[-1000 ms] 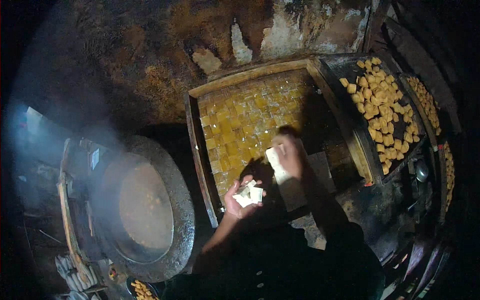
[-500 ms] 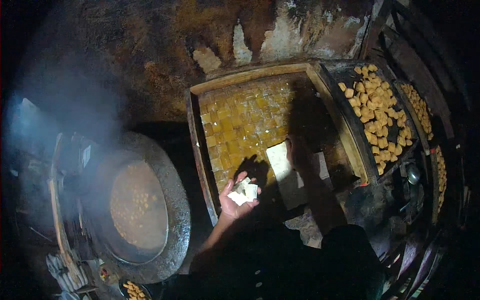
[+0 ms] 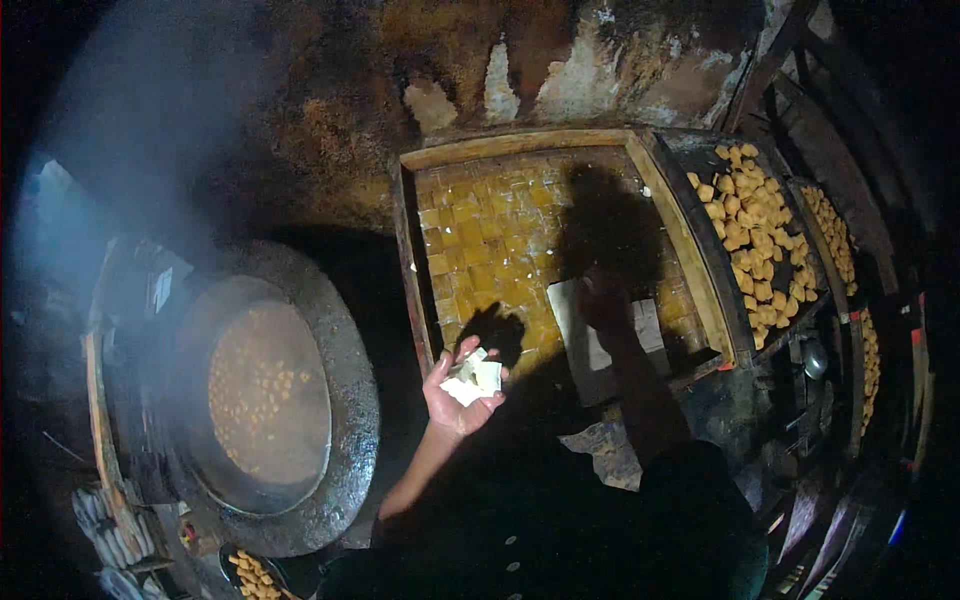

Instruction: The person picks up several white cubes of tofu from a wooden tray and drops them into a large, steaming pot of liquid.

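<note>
Several white pieces that look like tofu (image 3: 477,380) lie in my cupped left hand (image 3: 447,402), which is palm up with the fingers curled round them. It hovers by the near left corner of a wooden-framed tray with a woven bamboo bottom (image 3: 515,149). My right hand (image 3: 606,304) reaches into the tray, dark with shadow, over white tofu slabs (image 3: 567,308) at its near right part. Its fingers barely show, so I cannot see whether they grip a piece. Another pale slab (image 3: 649,328) lies to the right of that hand.
On the left, a large round pan (image 3: 345,440) holds bubbling liquid with golden pieces (image 3: 265,390); steam rises there. Trays of fried golden cubes (image 3: 755,235) stand to the right. A small bowl of golden pieces (image 3: 252,575) is at the lower left. A stained wall (image 3: 350,90) closes off the back.
My left hand, still holding the tofu pieces, has shifted slightly left, away from the slabs. My right hand has moved slightly nearer and to the right over the slabs. The view has shifted a little.
</note>
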{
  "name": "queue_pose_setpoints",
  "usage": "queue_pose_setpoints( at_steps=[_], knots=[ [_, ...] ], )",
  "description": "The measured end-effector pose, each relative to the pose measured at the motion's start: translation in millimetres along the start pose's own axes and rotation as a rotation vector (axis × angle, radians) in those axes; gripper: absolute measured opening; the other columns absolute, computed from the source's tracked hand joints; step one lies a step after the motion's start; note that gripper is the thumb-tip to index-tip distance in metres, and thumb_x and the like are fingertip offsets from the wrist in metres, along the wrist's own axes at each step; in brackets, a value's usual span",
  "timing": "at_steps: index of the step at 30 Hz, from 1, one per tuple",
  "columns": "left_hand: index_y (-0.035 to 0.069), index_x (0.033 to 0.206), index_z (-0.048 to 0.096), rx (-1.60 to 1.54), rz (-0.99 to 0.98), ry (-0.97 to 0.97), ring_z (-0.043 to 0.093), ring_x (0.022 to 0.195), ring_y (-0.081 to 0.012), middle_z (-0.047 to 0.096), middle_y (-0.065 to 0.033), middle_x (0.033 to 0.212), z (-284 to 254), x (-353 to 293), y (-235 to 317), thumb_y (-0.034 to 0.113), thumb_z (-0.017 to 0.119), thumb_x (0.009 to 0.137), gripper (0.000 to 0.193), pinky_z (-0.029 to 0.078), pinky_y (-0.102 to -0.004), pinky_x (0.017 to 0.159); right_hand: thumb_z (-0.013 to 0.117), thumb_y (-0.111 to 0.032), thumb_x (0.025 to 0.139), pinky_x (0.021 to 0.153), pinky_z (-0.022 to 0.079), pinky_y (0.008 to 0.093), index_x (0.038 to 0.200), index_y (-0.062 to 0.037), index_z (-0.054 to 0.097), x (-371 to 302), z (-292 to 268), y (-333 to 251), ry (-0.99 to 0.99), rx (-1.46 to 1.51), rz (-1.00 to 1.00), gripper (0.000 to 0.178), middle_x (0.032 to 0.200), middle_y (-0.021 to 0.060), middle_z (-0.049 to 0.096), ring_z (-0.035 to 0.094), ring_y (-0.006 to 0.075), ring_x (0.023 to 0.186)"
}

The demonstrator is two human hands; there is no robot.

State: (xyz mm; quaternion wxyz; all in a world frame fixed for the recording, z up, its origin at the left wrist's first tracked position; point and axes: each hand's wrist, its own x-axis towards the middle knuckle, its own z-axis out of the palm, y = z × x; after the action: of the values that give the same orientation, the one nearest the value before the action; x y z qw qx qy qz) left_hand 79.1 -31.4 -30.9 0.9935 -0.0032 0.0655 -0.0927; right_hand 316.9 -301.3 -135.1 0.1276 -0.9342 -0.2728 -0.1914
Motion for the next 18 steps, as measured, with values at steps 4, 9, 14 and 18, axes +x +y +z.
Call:
queue_pose_setpoints(
  at_steps=[4, 9, 14, 18],
  knots=[
    [0.019, 0.127, 0.058, -0.017, 0.022, -0.036, 0.062, 0.103, -0.0379, 0.062, -0.0126, 0.121, 0, -3, 5, 0.05, 0.056, 0.093, 0.046, 0.055, -0.0473, 0.071, 0.061, -0.03, 0.094, 0.095, 0.047, 0.0528, 0.122, -0.0047, 0.06, 9, -18, -17, -0.077, 0.119, -0.023, 0.038, 0.123, 0.0214, 0.059, 0.056, 0.0404, 0.114],
    [0.018, 0.128, 0.057, -0.045, -0.036, -0.047, 0.062, 0.104, -0.0382, 0.061, -0.0136, 0.122, 3, -1, 1, 0.049, 0.055, 0.094, 0.046, 0.055, -0.0469, 0.072, 0.062, -0.033, 0.093, 0.093, 0.048, 0.0502, 0.118, -0.0025, 0.061, 27, -27, -22, 0.073, 0.076, 0.031, 0.039, 0.114, 0.0215, 0.064, 0.059, 0.0406, 0.111],
    [0.017, 0.13, 0.056, -0.047, -0.018, -0.067, 0.061, 0.104, -0.0391, 0.06, -0.0154, 0.123, 2, -8, 4, 0.047, 0.056, 0.093, 0.048, 0.055, -0.047, 0.074, 0.066, -0.034, 0.091, 0.09, 0.05, 0.0458, 0.108, -0.0028, 0.065, 46, -39, -41, 0.028, 0.419, 0.108, 0.036, 0.107, 0.0209, 0.066, 0.062, 0.0395, 0.105],
    [0.017, 0.13, 0.055, -0.063, -0.024, -0.083, 0.062, 0.106, -0.0388, 0.061, -0.0156, 0.123, 0, -7, 1, 0.047, 0.055, 0.094, 0.048, 0.055, -0.0477, 0.075, 0.071, -0.033, 0.087, 0.087, 0.05, 0.0443, 0.105, -0.0047, 0.066, 16, -17, -61, 0.196, 0.157, -0.017, 0.034, 0.102, 0.0193, 0.066, 0.063, 0.0373, 0.1]
  ],
)
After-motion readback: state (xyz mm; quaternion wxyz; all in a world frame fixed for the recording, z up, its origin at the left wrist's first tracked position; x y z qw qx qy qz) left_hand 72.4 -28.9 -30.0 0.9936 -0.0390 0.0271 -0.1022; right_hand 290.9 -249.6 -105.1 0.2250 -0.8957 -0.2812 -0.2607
